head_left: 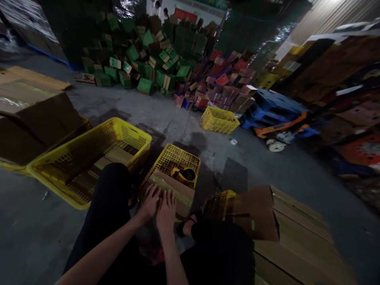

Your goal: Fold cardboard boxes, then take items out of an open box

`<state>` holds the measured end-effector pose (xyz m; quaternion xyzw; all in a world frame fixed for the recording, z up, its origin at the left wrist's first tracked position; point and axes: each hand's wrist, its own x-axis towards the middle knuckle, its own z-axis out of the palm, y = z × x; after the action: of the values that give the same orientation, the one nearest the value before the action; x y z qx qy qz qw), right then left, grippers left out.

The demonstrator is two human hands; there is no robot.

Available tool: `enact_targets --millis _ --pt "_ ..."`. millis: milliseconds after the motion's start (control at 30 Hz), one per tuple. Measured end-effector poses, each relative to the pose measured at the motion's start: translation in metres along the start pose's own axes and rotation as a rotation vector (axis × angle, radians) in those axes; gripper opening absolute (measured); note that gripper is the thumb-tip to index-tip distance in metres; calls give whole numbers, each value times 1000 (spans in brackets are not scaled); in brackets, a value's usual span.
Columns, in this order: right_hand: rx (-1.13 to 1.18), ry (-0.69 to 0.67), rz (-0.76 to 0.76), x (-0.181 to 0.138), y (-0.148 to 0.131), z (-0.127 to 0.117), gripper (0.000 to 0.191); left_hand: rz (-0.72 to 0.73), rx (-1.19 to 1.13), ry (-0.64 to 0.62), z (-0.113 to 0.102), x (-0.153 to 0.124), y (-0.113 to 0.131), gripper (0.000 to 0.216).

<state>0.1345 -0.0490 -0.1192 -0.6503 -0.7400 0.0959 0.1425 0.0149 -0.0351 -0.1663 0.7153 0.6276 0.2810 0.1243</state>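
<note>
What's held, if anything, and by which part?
Nothing visibly gripped: left hand and right hand rest on the near part of the brown taped cardboard box.

On my feed I see a yellow crate (184, 155) carrying a cardboard box (178, 190) and a tape dispenser (187, 174); the grey floor (166, 114) (darkly patched) bears it and a larger yellow basket (89, 152).

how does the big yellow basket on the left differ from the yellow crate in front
Size: the basket looks longer and larger than the crate.
Load: the basket holds cardboard pieces within its walls; the crate bears a cardboard box and a yellow-and-black item.
Contact: both hands rest on the crate's box, none on the basket.
Both are yellow with lattice openings.
</note>
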Motion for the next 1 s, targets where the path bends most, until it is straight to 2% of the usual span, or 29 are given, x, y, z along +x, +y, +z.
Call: enact_targets --millis 100,233,433,600,800,1000 --pt "40 -42 -47 10 -10 0 51 33 -64 -18 4 2 -6 43" --pt "47 -38 -64 11 -7 -6 51 36 -52 -22 4 6 -5 46" --pt "-14 9 -64 5 -1 -6 49 -19 9 -14 -10 28 5 50" --pt "-27 18 -85 3 6 -5 49 -106 43 30 -19 49 -2 47" --pt "8 57 50 12 9 -3 53 -68 11 56 0 44 -13 48" --pt "174 -9 51 46 -24 2 50 -3 -68 28 9 32 -27 54"
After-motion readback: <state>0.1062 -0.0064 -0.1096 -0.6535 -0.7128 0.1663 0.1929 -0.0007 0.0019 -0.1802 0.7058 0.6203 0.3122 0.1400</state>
